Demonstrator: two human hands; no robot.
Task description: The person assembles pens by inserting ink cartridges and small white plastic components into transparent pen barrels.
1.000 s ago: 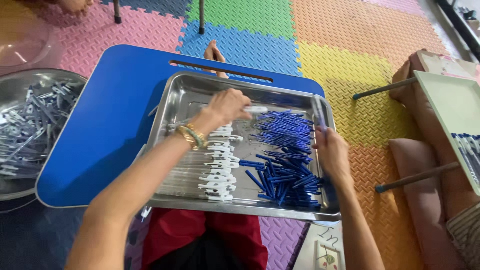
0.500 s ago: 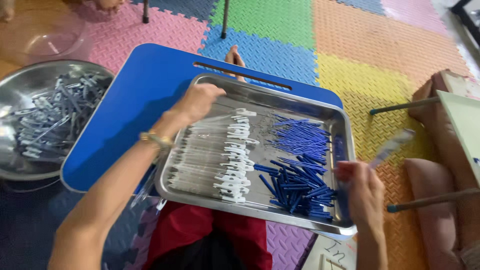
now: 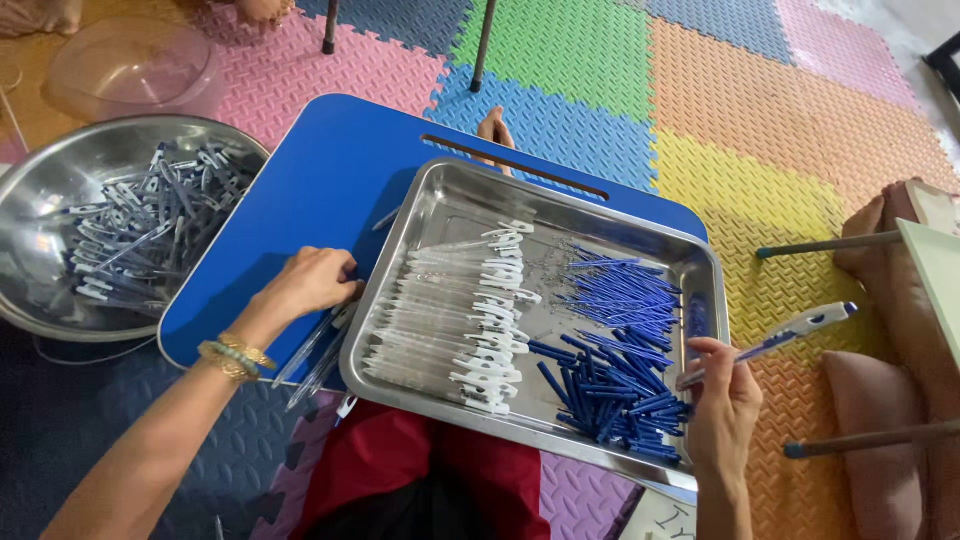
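The right hand [image 3: 722, 408] pinches an assembled pen [image 3: 775, 338] just past the steel tray's [image 3: 440, 205] right rim (blue refills [image 3: 610, 345] and clear barrels [image 3: 440, 315] fill it). The left hand [image 3: 308, 282] closes loosely on loose pens [image 3: 312, 352] on the blue worktop [image 3: 300, 200], beside the tray.

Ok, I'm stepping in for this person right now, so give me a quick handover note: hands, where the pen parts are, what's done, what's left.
Left hand: on the blue lap table at the tray's left edge, on a few clear pen barrels lying there.
Right hand: raised at the tray's right edge, holding one assembled pen.
Steel tray: row of clear barrels with white caps on the left, pile of blue refills on the right.
Steel bowl at far left: holds a heap of pens.
Done: judging by the bowl, many pens.
Left: the tray's barrels and refills.
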